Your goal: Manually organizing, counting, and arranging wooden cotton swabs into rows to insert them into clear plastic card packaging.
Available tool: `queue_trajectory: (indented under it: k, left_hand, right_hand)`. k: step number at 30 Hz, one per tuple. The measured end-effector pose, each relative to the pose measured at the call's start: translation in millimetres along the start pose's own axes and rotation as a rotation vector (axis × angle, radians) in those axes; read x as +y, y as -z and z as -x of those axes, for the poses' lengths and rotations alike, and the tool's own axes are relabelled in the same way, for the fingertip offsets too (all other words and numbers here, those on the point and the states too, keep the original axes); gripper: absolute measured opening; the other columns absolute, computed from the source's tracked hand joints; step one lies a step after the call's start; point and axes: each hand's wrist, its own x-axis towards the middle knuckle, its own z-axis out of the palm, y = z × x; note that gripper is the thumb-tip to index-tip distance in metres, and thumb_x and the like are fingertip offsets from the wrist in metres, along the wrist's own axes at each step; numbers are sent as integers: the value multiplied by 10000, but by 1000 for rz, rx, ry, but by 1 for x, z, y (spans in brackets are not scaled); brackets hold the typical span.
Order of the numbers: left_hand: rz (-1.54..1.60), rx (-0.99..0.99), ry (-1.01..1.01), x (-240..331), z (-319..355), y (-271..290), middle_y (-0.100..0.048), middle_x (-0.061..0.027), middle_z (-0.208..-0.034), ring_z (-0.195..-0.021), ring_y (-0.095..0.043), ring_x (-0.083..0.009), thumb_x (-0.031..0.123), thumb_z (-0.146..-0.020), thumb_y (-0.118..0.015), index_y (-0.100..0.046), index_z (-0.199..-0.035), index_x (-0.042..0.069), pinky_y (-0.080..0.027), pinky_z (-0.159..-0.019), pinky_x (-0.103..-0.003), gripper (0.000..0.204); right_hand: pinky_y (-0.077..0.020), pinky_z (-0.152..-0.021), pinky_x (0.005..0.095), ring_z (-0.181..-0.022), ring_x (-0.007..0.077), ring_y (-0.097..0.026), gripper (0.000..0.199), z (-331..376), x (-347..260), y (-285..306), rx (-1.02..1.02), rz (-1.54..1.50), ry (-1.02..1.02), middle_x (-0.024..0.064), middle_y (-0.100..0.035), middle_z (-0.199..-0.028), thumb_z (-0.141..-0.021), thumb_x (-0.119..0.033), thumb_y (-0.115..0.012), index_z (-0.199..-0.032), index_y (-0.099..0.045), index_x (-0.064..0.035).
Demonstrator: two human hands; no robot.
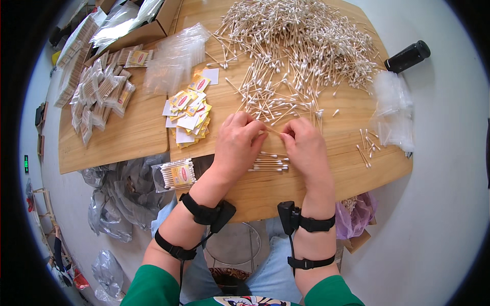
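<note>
On the wooden counter (352, 113), a heap of swabs (311, 41) covers the far side before you, its loose edge spilling right up to your fingers. Yellow-and-white cards (186, 113) pile up near your left hand (236, 140), with clear bags (176, 53) fanned out beyond them and packs (102, 94) heaped farther left. A black bottle (407, 57) sits at the right edge, beside a stack of bags (392, 109). One full pack (178, 174) lies near your left forearm.

Your left hand and right hand (308, 147) pinch a swab (274, 130) between them, thumbs pressed to fingers. A row of swabs (269, 164) lies just below, between your wrists. The held swab shows a slim, pale wooden stick, its ends hidden by your fingers; those in the row lie roughly parallel, white-tipped.
</note>
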Motion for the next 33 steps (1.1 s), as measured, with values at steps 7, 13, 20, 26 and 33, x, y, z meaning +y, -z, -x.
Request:
queue_trajectory:
  k: [7,13,20,26,33]
  left_hand:
    - [-1,-36,-34,-1,-1,-1,-588,-71,-886,-871,-592,-297,119,-770,-764,-684,-846,96,-489,-771,-414,113]
    - [-60,-37,-79,0,-2,-5,-602,-90,-876,-863,-593,-310,90,-768,-765,-663,-836,60,-490,-749,-408,126]
    - [222,-130,-18,13,4,39,-602,-105,-875,-877,-611,-321,39,-800,-742,-648,-855,46,-502,-769,-403,109]
    - [533,-1253,-143,41,57,63,-644,-114,-891,-861,-640,-340,141,-892,-663,-673,-875,54,-524,-746,-411,89]
    - [408,-1498,-44,53,64,59,-657,-131,-885,-874,-649,-360,206,-907,-622,-693,-893,75,-522,-728,-414,150]
  right_hand:
    - [-503,-720,416,-814,320,-639,103,0,2,13,62,-83,-138,133,-634,-908,-853,-106,-706,-871,-642,-27]
    - [-507,-716,390,-793,300,-646,101,1,10,20,66,-170,-171,131,-635,-886,-844,-99,-711,-878,-662,-18]
    - [-516,-734,393,-814,313,-652,102,9,10,34,-172,-128,-97,152,-661,-870,-817,-98,-719,-856,-685,-10]
    - [-520,-767,406,-869,330,-652,134,6,-5,31,-317,-193,-110,158,-655,-923,-842,-88,-686,-962,-688,-28]
    - [-514,-789,454,-912,364,-638,254,-3,-3,-3,72,-39,48,132,-615,-996,-861,-70,-683,-1110,-634,-88]
